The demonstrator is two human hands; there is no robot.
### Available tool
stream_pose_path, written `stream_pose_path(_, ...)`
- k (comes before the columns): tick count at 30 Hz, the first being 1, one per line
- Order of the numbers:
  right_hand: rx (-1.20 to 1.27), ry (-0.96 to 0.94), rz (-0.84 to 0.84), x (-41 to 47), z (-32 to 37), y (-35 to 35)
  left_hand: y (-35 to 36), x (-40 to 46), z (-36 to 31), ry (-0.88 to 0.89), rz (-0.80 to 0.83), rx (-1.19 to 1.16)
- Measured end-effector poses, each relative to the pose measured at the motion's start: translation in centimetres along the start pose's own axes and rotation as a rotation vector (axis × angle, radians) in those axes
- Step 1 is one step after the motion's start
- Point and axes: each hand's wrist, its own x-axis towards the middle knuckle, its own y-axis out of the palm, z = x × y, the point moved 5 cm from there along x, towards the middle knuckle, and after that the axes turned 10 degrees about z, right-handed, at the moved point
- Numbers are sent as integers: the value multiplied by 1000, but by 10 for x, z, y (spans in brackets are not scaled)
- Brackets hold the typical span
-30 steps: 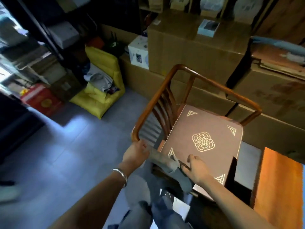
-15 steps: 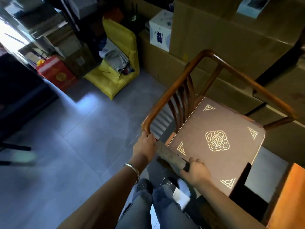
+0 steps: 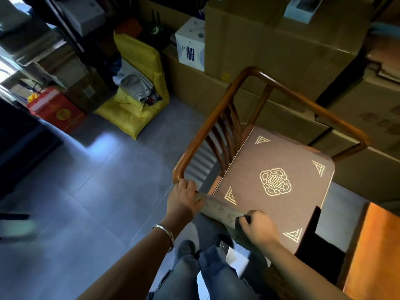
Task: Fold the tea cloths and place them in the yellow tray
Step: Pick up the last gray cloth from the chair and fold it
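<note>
A grey patterned tea cloth (image 3: 218, 210) is stretched between my two hands at the front edge of a brown chair cushion (image 3: 275, 182). My left hand (image 3: 184, 200) grips its left end, just below the end of the chair's wooden armrest (image 3: 179, 172). My right hand (image 3: 258, 228) pinches the cloth's right end, resting on the cushion's near corner. The cloth looks folded into a narrow band. No yellow tray can be made out for certain.
The wooden armchair (image 3: 303, 100) stands against stacked cardboard boxes (image 3: 259, 44). A yellow bag (image 3: 138, 98) with grey cloth in it lies on the grey tiled floor (image 3: 97, 180) at left, beside a red box (image 3: 58, 111). An orange wooden table (image 3: 376, 250) is at right.
The view has tilted down and shifted, so the chair sits lower right. Both hands keep hold of the cloth, now drawn shorter and tauter along the cushion's front edge.
</note>
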Motion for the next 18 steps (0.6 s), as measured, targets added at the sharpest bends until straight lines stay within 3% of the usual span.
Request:
stream_pose_path(4, 11, -15, -19, -2, -2, 1, 13, 9, -11, 58, 10, 159)
stream_pose_path(8, 17, 2, -43, -2, -10, -1, 16, 19, -19, 31, 66, 47)
stream_pose_path(12, 27, 43, -74, -1, -24, -6, 19, 21, -27, 123, 136, 7)
stream_pose_path(18, 108, 226, -135, -12, -66, -26, 2, 34, -22, 92, 181, -238)
